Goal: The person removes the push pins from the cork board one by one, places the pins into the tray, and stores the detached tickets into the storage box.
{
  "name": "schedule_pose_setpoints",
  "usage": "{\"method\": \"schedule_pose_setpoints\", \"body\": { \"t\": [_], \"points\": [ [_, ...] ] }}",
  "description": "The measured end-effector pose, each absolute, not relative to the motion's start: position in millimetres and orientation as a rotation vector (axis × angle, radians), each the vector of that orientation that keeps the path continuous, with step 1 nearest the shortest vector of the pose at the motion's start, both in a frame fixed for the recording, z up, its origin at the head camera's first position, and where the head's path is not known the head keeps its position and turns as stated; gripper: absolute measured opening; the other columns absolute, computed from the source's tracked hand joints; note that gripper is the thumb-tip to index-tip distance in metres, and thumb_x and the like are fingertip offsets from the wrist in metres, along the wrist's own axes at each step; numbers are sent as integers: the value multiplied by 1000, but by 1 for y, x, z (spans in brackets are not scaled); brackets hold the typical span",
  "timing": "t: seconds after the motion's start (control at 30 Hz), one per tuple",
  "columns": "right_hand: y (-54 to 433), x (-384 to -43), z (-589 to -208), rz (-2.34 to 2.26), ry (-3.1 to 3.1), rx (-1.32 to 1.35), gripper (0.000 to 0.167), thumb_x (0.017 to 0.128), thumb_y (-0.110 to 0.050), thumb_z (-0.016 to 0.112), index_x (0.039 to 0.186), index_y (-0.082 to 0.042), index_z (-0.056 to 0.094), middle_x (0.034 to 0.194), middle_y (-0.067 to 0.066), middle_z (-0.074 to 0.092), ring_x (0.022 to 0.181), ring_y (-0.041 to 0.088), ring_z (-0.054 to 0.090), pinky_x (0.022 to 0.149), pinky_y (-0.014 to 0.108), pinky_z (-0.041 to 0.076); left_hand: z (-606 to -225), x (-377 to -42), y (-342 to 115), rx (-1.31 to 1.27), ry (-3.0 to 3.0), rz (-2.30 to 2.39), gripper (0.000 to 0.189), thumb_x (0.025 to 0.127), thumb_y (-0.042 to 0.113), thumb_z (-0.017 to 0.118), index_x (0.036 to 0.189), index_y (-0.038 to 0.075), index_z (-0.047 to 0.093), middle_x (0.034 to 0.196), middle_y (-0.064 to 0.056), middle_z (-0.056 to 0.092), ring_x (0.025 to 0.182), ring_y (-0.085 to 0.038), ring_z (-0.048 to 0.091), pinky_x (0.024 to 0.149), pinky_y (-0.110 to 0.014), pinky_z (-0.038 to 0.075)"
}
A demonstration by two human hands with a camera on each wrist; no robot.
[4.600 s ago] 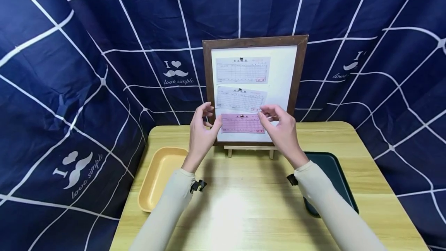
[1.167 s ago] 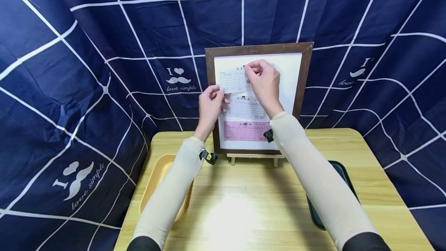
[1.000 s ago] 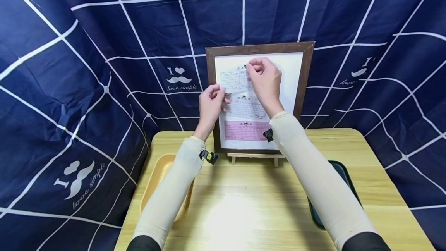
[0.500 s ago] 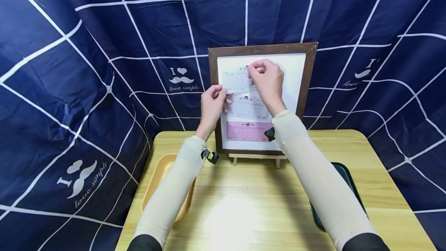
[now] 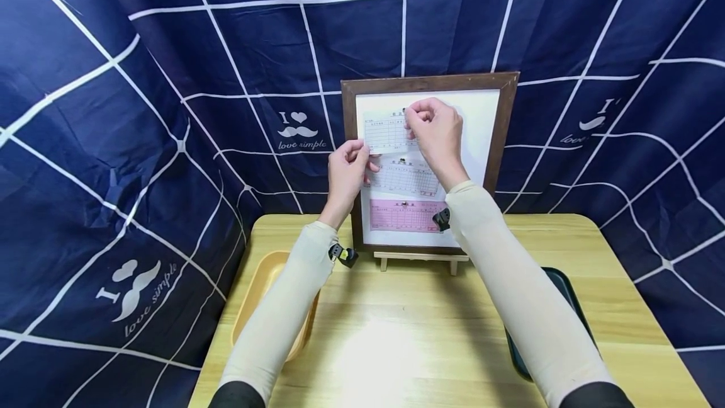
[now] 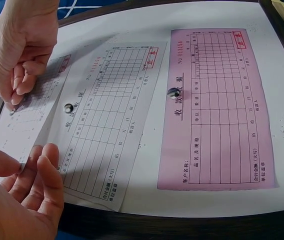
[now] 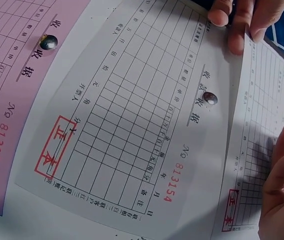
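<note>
Three receipt slips are pinned one above another on a white board in a brown wooden frame (image 5: 430,83). My left hand (image 5: 347,172) pinches the lower left corner of the top white slip (image 5: 382,134) between thumb and forefinger, lifting that edge off the board. My right hand (image 5: 438,134) pinches at the pushpin (image 5: 404,109) along the slip's top edge and covers its right part. Below, the middle white slip (image 5: 402,179) hangs slightly tilted from a round silver pushpin (image 6: 69,108). A pink slip (image 6: 217,115) hangs lowest under another silver pushpin (image 6: 174,93).
The framed board leans on a small wooden easel (image 5: 421,255) at the back of the wooden table (image 5: 408,313). A yellow tray (image 5: 246,310) is at the left and a dark green tray (image 5: 518,354) at the right, both partly behind the forearms. Blue checked cloth (image 5: 453,24) surrounds the table.
From beside the pink and middle slips, both hands have risen to the top slip; the left took its corner, the right its pushpin. Over the last second they have barely moved.
</note>
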State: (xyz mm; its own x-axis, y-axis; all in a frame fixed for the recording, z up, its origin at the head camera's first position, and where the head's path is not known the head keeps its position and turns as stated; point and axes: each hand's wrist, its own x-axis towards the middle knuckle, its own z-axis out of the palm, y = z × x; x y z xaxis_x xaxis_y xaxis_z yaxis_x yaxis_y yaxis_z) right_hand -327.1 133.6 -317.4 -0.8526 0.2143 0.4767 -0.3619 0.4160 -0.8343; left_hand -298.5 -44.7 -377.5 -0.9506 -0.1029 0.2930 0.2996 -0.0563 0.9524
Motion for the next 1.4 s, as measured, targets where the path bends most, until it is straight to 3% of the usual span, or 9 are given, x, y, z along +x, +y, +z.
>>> {"method": "schedule_pose_setpoints", "body": {
  "t": [0.43, 0.67, 1.0, 1.4],
  "points": [
    [138, -327, -319, 1459, -2146, 223, 8, 101, -16, 71, 98, -10, 76, 75, 3, 75, 61, 12, 68, 70, 22, 45, -377, -299, -45, -217, -1939, -2091, 18, 111, 6, 63, 119, -8, 70, 96, -21, 80, 64, -19, 70, 47, -25, 48],
    [138, -329, -321, 1488, -2120, 284, 10, 102, -14, 72, 99, -6, 76, 74, 5, 74, 61, 10, 68, 65, 21, 45, -375, -298, -46, -216, -1936, -2088, 18, 110, 6, 63, 119, -8, 70, 97, -21, 80, 65, -19, 70, 48, -27, 48],
    [136, -330, -321, 1219, -2187, 241, 15, 102, -20, 75, 107, -6, 78, 87, 4, 76, 73, 9, 60, 72, 21, 43, -375, -298, -47, -197, -1937, -2102, 19, 110, 5, 63, 122, -9, 70, 98, -24, 79, 65, -20, 70, 48, -26, 48],
    [140, -329, -318, 1273, -2236, 304, 13, 104, -19, 71, 101, -8, 76, 79, 4, 76, 65, 11, 67, 70, 23, 43, -375, -298, -47, -191, -1937, -2115, 20, 111, 6, 63, 122, -8, 71, 98, -21, 80, 66, -19, 71, 48, -27, 48]
  ]
}}
